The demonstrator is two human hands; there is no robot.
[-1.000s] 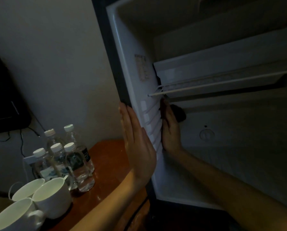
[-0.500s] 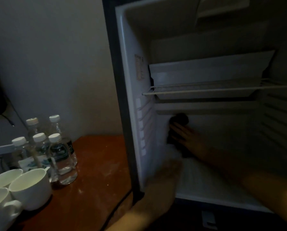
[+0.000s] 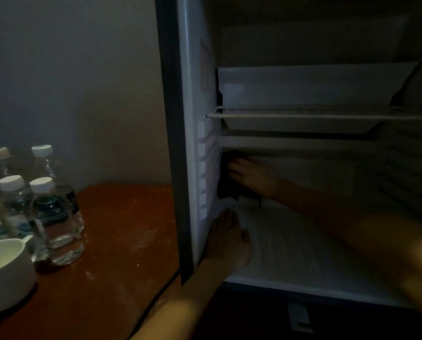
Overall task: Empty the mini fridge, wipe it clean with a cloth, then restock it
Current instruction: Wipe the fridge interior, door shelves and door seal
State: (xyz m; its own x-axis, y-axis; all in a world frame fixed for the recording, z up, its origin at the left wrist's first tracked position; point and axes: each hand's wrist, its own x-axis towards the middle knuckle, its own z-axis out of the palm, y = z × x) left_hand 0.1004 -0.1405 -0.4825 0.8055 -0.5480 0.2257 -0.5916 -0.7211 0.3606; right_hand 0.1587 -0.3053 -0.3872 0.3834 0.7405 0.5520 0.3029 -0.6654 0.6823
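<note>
The mini fridge (image 3: 193, 99) stands open and dim, with no food or drink visible inside. My right hand (image 3: 252, 177) reaches deep into the lower compartment and presses a dark cloth (image 3: 229, 192) flat against the back left corner, fingers pointing left. The cloth hangs a little below that hand. My left hand (image 3: 229, 239) lies low by the left inner wall near the front, fingers straight and pointing up, holding nothing. A white tray (image 3: 303, 89) sits on the wire shelf (image 3: 303, 116) above both hands.
Several clear water bottles with white caps (image 3: 55, 217) stand on the brown wooden table (image 3: 121, 241) left of the fridge. A white cup (image 3: 6, 273) sits in front of them. A plain wall rises behind the table.
My left hand has left the fridge's outer edge and come inside, low by the left wall. My right hand with the cloth has moved from the left wall to the back corner.
</note>
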